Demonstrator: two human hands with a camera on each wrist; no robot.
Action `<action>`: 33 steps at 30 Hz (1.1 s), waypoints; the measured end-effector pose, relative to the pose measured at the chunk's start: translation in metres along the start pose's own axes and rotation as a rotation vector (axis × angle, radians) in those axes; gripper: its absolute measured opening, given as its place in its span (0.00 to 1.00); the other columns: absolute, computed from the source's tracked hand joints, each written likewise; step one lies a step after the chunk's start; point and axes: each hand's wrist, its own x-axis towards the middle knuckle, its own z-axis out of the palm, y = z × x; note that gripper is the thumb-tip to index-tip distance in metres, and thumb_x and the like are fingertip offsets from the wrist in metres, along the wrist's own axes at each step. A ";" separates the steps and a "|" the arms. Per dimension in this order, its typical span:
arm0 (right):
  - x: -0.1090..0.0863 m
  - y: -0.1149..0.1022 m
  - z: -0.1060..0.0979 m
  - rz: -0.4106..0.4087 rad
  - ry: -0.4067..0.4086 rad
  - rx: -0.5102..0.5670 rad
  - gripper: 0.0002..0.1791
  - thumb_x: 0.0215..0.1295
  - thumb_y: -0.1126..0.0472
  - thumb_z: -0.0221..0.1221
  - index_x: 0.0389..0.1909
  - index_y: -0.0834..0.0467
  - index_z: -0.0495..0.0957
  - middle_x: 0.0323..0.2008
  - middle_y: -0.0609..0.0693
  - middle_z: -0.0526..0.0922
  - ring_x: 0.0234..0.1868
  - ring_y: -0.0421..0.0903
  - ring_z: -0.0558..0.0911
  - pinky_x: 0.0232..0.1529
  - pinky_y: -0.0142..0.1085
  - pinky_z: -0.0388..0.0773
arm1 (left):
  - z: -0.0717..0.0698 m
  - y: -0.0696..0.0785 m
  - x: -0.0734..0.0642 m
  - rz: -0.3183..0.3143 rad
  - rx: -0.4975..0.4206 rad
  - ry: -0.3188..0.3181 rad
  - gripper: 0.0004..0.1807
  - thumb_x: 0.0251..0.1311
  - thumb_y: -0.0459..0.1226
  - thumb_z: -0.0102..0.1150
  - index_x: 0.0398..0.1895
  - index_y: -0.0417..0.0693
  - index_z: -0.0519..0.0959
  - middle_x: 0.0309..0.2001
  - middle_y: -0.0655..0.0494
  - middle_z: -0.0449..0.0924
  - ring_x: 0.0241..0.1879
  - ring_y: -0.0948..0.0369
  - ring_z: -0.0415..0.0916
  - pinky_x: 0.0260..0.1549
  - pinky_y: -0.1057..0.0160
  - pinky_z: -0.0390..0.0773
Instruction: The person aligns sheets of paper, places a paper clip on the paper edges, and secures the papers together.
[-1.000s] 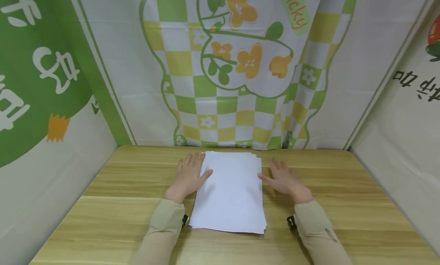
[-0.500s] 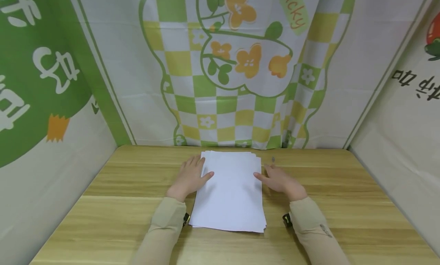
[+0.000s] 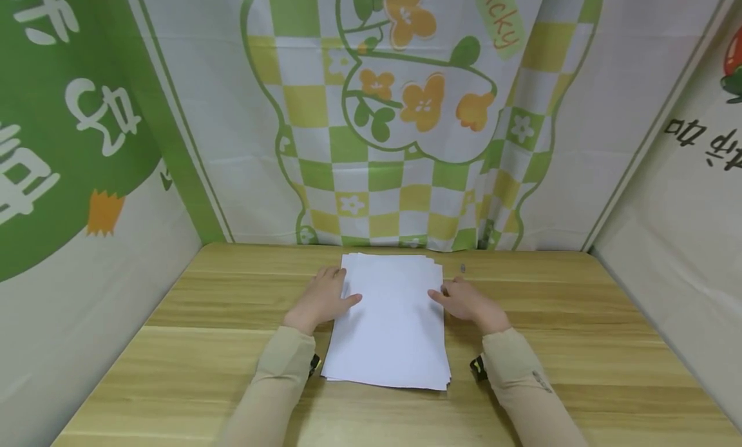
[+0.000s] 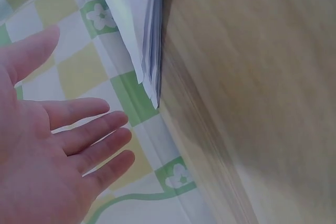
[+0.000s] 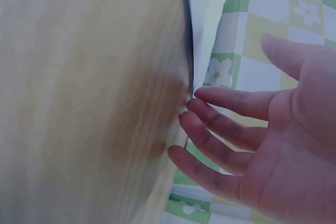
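Note:
A stack of white paper (image 3: 388, 324) lies on the wooden table, its sheets slightly out of line at the corners. My left hand (image 3: 321, 299) is at the stack's left edge, thumb over the top sheet in the head view. In the left wrist view the fingers of my left hand (image 4: 58, 145) are spread and relaxed, beside the layered paper edges (image 4: 149, 40). My right hand (image 3: 469, 302) is at the right edge, thumb over the paper's margin. The right wrist view has the fingertips of my right hand (image 5: 252, 135) right at the paper's edge (image 5: 202, 19), fingers gently bent.
The wooden table (image 3: 580, 344) extends on both sides of the stack. A small grey object (image 3: 462, 268) lies behind my right hand. A green-and-white checked curtain (image 3: 400, 176) hangs along the table's back edge, with printed cloth (image 3: 684, 228) at the sides.
My right hand has moved left to the paper's edge, uncovering the small grey object behind it. The left hand's fingers have drawn in a little. The stack looks about the same.

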 end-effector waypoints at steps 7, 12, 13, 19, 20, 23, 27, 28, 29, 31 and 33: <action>0.002 -0.002 0.006 0.039 0.029 0.011 0.25 0.71 0.47 0.47 0.44 0.67 0.77 0.49 0.65 0.75 0.52 0.59 0.73 0.53 0.50 0.71 | 0.000 0.000 0.001 -0.005 0.003 -0.037 0.42 0.62 0.55 0.54 0.65 0.29 0.62 0.65 0.32 0.62 0.67 0.40 0.56 0.66 0.44 0.58; 0.004 -0.006 0.005 0.089 0.040 0.002 0.25 0.71 0.49 0.48 0.44 0.71 0.75 0.49 0.69 0.76 0.57 0.64 0.70 0.56 0.52 0.69 | -0.001 -0.001 0.003 -0.029 -0.001 -0.049 0.42 0.62 0.54 0.55 0.65 0.27 0.62 0.63 0.29 0.62 0.65 0.38 0.57 0.64 0.44 0.60; 0.005 -0.007 0.005 0.099 0.038 -0.001 0.26 0.71 0.49 0.48 0.45 0.73 0.75 0.51 0.71 0.75 0.59 0.66 0.69 0.58 0.53 0.68 | -0.001 -0.001 0.004 -0.034 -0.005 -0.050 0.41 0.62 0.54 0.55 0.64 0.27 0.62 0.63 0.29 0.62 0.65 0.37 0.57 0.64 0.44 0.60; 0.012 -0.011 0.004 0.161 0.025 -0.021 0.28 0.72 0.50 0.46 0.40 0.75 0.76 0.55 0.75 0.72 0.61 0.68 0.67 0.63 0.54 0.63 | -0.002 -0.002 0.005 -0.052 -0.004 -0.052 0.38 0.61 0.52 0.56 0.59 0.25 0.67 0.64 0.26 0.59 0.66 0.36 0.56 0.64 0.44 0.60; 0.013 -0.012 0.005 0.170 0.027 -0.024 0.27 0.72 0.51 0.46 0.39 0.75 0.77 0.55 0.75 0.72 0.59 0.67 0.70 0.63 0.53 0.64 | -0.002 -0.002 0.005 -0.057 -0.003 -0.053 0.37 0.62 0.52 0.56 0.57 0.25 0.69 0.64 0.26 0.59 0.66 0.36 0.55 0.65 0.44 0.59; 0.014 -0.016 0.003 0.197 0.026 -0.023 0.27 0.73 0.52 0.45 0.38 0.75 0.77 0.50 0.73 0.76 0.50 0.61 0.76 0.57 0.50 0.69 | -0.002 -0.001 0.005 -0.070 0.016 -0.052 0.30 0.62 0.50 0.57 0.46 0.26 0.76 0.62 0.26 0.62 0.64 0.35 0.59 0.64 0.44 0.61; 0.014 -0.021 0.001 0.228 0.008 0.006 0.27 0.73 0.55 0.42 0.49 0.78 0.73 0.51 0.72 0.76 0.46 0.59 0.77 0.55 0.48 0.70 | -0.001 0.000 0.005 -0.084 0.034 -0.048 0.25 0.62 0.49 0.56 0.33 0.31 0.80 0.55 0.27 0.70 0.57 0.35 0.67 0.59 0.45 0.66; 0.014 -0.022 0.000 0.231 0.004 0.010 0.27 0.73 0.55 0.42 0.52 0.78 0.71 0.52 0.72 0.75 0.47 0.59 0.76 0.56 0.49 0.70 | -0.001 0.001 0.005 -0.086 0.038 -0.046 0.24 0.62 0.49 0.56 0.32 0.31 0.81 0.53 0.28 0.72 0.55 0.36 0.69 0.57 0.45 0.68; 0.014 -0.023 0.000 0.234 0.000 0.019 0.27 0.73 0.56 0.41 0.53 0.78 0.70 0.54 0.72 0.74 0.48 0.59 0.76 0.57 0.49 0.70 | 0.000 0.001 0.005 -0.087 0.041 -0.044 0.24 0.62 0.49 0.56 0.31 0.32 0.81 0.51 0.29 0.73 0.53 0.37 0.71 0.56 0.46 0.69; 0.014 -0.023 -0.001 0.239 -0.006 0.021 0.27 0.73 0.57 0.40 0.55 0.78 0.69 0.54 0.71 0.74 0.46 0.58 0.76 0.56 0.48 0.70 | 0.000 0.001 0.006 -0.093 0.044 -0.045 0.24 0.63 0.49 0.56 0.30 0.32 0.81 0.48 0.30 0.75 0.51 0.39 0.73 0.54 0.47 0.71; 0.015 -0.023 -0.001 0.249 -0.014 0.029 0.27 0.73 0.57 0.40 0.56 0.78 0.68 0.50 0.70 0.77 0.39 0.55 0.78 0.50 0.46 0.73 | 0.000 0.002 0.007 -0.104 0.046 -0.048 0.24 0.63 0.48 0.55 0.28 0.32 0.80 0.47 0.31 0.76 0.51 0.40 0.73 0.54 0.47 0.72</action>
